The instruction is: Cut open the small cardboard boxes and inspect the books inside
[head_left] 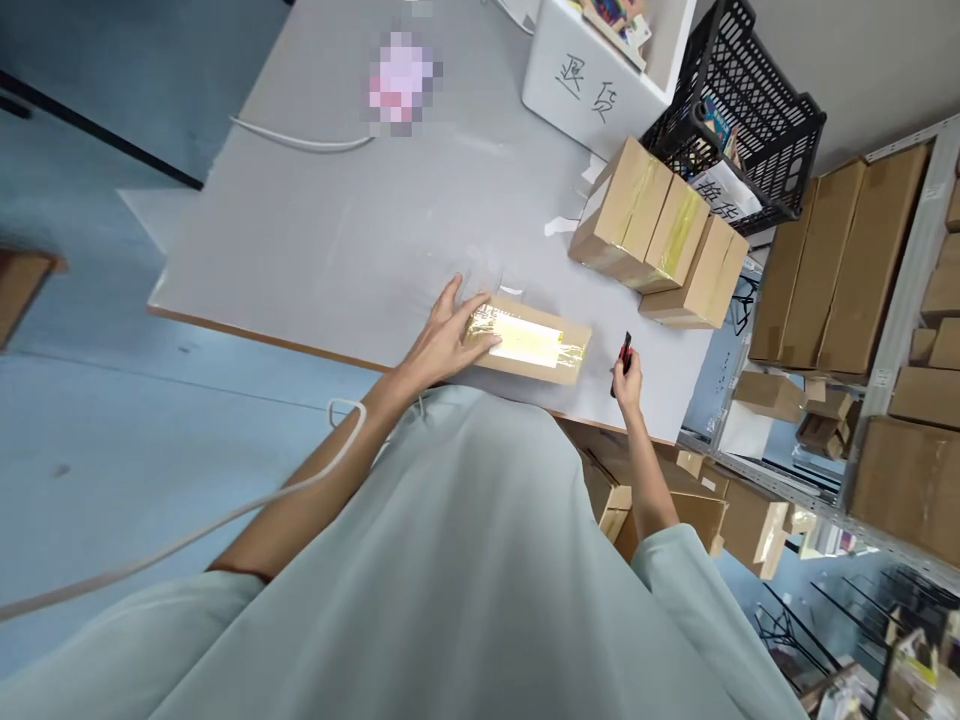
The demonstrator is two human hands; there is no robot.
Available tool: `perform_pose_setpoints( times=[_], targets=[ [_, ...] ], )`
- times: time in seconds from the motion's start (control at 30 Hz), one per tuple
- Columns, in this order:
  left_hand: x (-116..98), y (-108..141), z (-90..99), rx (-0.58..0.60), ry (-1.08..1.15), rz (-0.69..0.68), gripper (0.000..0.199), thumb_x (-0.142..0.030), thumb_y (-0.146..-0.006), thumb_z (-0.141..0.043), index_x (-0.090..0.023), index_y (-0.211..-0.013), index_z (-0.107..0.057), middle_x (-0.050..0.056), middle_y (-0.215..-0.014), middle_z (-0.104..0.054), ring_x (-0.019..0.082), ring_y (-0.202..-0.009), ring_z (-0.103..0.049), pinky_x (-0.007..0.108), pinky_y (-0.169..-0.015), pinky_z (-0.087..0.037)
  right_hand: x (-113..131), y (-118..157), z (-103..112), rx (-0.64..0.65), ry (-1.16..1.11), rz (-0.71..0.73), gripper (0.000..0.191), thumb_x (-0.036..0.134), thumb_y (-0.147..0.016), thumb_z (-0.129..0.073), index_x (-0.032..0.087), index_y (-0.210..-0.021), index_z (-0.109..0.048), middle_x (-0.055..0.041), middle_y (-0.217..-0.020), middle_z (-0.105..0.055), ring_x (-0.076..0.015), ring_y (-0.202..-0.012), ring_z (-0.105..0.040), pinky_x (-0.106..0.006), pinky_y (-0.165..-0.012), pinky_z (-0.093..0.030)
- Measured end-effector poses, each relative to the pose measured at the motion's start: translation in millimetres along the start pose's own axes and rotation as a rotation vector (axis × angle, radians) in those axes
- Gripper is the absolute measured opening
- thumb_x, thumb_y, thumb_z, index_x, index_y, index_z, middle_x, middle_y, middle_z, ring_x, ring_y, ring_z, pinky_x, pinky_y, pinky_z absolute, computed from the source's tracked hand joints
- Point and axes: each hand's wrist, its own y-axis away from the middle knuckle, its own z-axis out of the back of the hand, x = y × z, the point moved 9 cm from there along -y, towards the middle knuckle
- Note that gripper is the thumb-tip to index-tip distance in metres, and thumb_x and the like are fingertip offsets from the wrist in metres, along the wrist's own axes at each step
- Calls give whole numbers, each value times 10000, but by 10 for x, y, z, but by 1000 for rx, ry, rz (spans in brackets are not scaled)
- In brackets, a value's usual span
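Note:
A small cardboard box [525, 368] lies near the front edge of the table, with shiny tape and a white label on its top. My left hand [444, 338] grips its left end, the thumb on top and the fingers along the far side. To the right of the box, my right hand [628, 382] is closed round a black and red utility knife [626, 352]. The knife points away from me and stands apart from the box. Whether its blade is out is too small to tell.
Three taped cardboard boxes [651, 215] stand at the table's right side. Behind them are a white bin [592, 85] and a black plastic crate [780, 130]. Shelving with cartons [840, 270] rises at the right. A white cable [247, 505] crosses my left arm.

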Motion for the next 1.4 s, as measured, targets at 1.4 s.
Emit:
perform_pose_setpoints(
  times=[1.4],
  targets=[
    [305,19,-324,226,428,14,773,-425,-958,-871,-295,-1673,-607,154,-1862,-343,399,-1727,-417,539,-1433,-356,2790,1220,-1286,699,1261,524,594,342,-1257,-388,402,-1848,-368,-99,-1302,-812,-258,-1060,-817,-316,-931,-593]
  ],
)
